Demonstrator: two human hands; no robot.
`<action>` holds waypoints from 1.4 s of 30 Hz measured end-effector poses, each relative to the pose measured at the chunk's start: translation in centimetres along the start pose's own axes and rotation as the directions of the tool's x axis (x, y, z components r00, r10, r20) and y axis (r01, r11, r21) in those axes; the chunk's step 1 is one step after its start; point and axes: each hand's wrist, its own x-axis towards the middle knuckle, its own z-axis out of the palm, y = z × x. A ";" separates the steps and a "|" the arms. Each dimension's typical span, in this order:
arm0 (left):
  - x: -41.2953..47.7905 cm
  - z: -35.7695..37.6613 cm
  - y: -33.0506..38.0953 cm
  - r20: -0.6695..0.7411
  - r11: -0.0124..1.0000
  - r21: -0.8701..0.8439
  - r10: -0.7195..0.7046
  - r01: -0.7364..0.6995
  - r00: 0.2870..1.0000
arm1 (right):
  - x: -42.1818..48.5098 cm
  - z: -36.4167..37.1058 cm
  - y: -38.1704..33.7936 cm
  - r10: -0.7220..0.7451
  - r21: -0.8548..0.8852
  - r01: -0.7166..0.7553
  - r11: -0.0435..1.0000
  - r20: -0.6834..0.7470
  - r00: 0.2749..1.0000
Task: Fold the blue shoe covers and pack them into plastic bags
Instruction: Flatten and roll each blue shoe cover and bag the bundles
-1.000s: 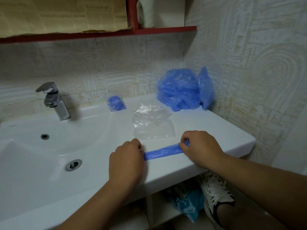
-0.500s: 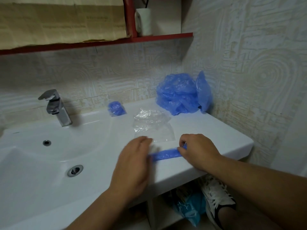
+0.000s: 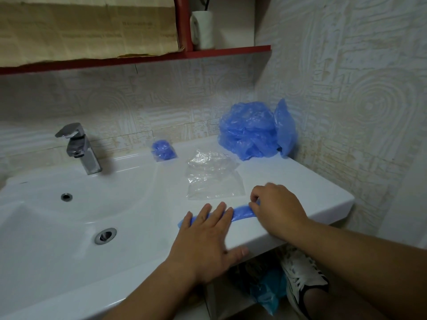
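A blue shoe cover [image 3: 241,212], folded into a narrow strip, lies along the front of the white sink counter [image 3: 300,181]. My left hand [image 3: 208,236] lies flat on its left part with straight, spread fingers. My right hand [image 3: 277,204] pinches the strip's right end with curled fingers. Just behind the strip lies a stack of clear plastic bags [image 3: 213,179]. A heap of loose blue shoe covers [image 3: 251,130] sits in the back right corner. A small packed bag of blue covers [image 3: 163,150] rests by the back wall.
The sink basin [image 3: 76,218] with its drain [image 3: 105,235] fills the left side, and a chrome tap [image 3: 79,147] stands behind it. A red shelf [image 3: 208,53] hangs above. Under the counter are a sneaker [image 3: 300,271] and more blue plastic [image 3: 268,294].
My left hand has opened from a curled grip on the strip's left end and now lies flat over it. The right hand keeps its pinch. The camera has tilted slightly.
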 end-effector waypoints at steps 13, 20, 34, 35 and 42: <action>-0.2 0.3 -0.1 -0.034 0.998 -0.051 -0.029 0.027 0.999 | -3.9 -0.3 -0.8 -0.341 0.087 0.338 0.937 0.437 0.832; -0.7 0.6 -0.5 -0.031 0.992 -0.040 -0.123 0.122 0.992 | -3.5 0.4 -0.1 -0.252 0.022 0.269 0.963 0.431 0.866; -1.3 0.9 -0.6 -0.080 0.978 -0.074 -0.200 0.194 0.977 | -3.5 -0.2 1.3 -0.219 0.019 0.234 0.972 0.437 0.873; -1.3 0.9 -0.6 -0.078 0.978 -0.074 -0.198 0.193 0.977 | -3.5 -0.2 1.4 -0.216 0.018 0.232 0.973 0.431 0.876; -1.3 0.7 -0.3 -0.072 0.976 -0.084 -0.209 0.203 0.975 | -3.7 -0.7 0.8 -0.158 -0.023 0.180 0.983 0.378 0.912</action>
